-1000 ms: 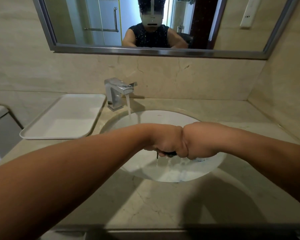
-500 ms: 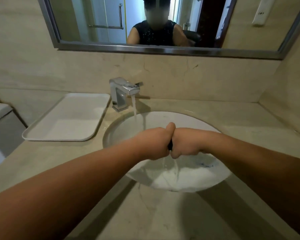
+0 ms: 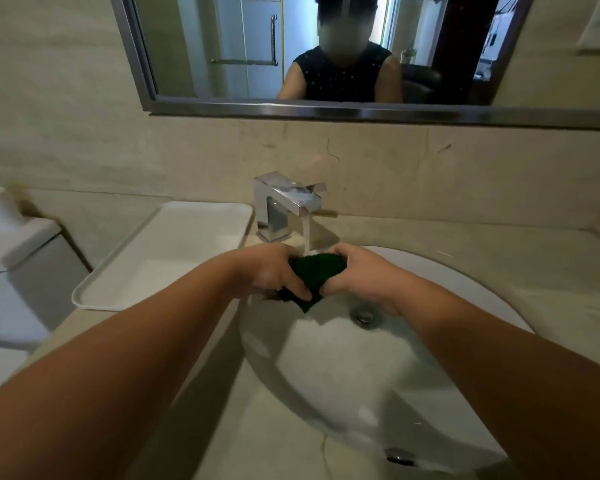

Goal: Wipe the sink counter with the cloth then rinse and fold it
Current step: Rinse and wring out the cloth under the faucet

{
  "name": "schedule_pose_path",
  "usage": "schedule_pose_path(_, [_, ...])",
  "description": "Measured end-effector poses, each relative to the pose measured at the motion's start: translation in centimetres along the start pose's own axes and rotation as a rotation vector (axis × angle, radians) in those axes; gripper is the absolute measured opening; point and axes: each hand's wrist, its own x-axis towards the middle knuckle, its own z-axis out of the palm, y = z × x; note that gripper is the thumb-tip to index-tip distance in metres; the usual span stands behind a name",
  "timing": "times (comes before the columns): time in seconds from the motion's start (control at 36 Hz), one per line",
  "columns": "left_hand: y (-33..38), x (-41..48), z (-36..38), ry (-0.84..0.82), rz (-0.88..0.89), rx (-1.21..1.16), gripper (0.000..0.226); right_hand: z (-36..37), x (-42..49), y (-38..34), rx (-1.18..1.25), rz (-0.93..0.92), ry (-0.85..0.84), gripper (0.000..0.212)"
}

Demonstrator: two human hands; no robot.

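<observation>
A dark green cloth (image 3: 317, 275) is bunched between my two hands over the white sink basin (image 3: 465, 289). My left hand (image 3: 274, 271) grips its left side and my right hand (image 3: 357, 271) grips its right side. Water runs from the chrome faucet (image 3: 284, 202) straight onto the top of the cloth. A corner of the cloth hangs down below my hands. The beige stone counter (image 3: 551, 306) surrounds the basin.
A white tray (image 3: 167, 254) lies on the counter left of the faucet. A toilet tank (image 3: 18, 258) stands beyond the counter's left end. The drain (image 3: 363, 315) sits in the basin under my right hand. A mirror (image 3: 326, 109) hangs on the back wall.
My hands have moved from the middle of the basin, where they squeezed the cloth with fists together, back under the running water. They have spread apart, and the cloth now shows between them.
</observation>
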Motion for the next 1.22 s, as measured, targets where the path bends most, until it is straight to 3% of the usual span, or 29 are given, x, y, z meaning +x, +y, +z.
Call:
schedule_pose_path(0.17, [-0.5, 1.2, -1.0, 0.157, 0.074, -0.187, 0.031, 0.1, 1.8, 0.4, 0.033, 0.01, -0.002, 0.059])
schedule_pose_path(0.31, [0.4, 1.6, -0.1, 0.228, 0.166, -0.579, 0.029, 0.6, 2.6, 0.4, 0.005, 0.017, -0.093, 0.073])
schedule_pose_path(0.39, [0.8, 1.9, 0.6, 0.272, 0.193, -0.759, 0.031, 1.0, 2.7, 0.5, 0.043, 0.028, -0.131, 0.062])
schedule_pose_path(0.47, [1.1, 1.8, 1.0, 0.281, 0.199, -0.847, 0.03, 1.1, 2.9, 0.8, 0.086, 0.036, -0.065, 0.055])
schedule_pose_path(0.56, [1.3, 1.8, 1.3, 0.246, 0.197, -0.853, 0.03, 0.7, 3.2, 0.7, 0.214, 0.028, 0.012, 0.03])
schedule_pose_path(0.64, [1.2, 1.6, 1.3, 0.219, 0.191, -0.802, 0.03, 0.3, 3.3, 0.7, 0.328, 0.014, 0.074, 0.018])
schedule_pose_path(0.83, [0.1, 1.9, 0.9, 0.265, 0.101, -0.532, 0.041, -1.2, 3.3, -0.4, 0.543, 0.038, 0.226, 0.012])
schedule_pose_path(0.97, [0.0, 1.6, 1.4, 0.234, -0.015, -0.178, 0.032, -3.2, 2.4, -1.7, 0.625, 0.003, 0.233, 0.01])
schedule_pose_path(1.08, [-0.5, 1.5, 2.1, 0.198, -0.071, -0.1, 0.024, -5.2, 2.0, -2.9, 0.724, -0.006, 0.304, 0.016])
schedule_pose_path(1.14, [-0.8, 1.6, 2.5, 0.202, -0.085, -0.193, 0.025, -5.8, 1.8, -3.3, 0.785, 0.005, 0.359, 0.015])
schedule_pose_path(1.22, [-0.5, 1.8, 2.8, 0.142, -0.108, -0.632, 0.041, -5.8, 1.6, -3.0, 0.801, 0.039, 0.429, 0.012])
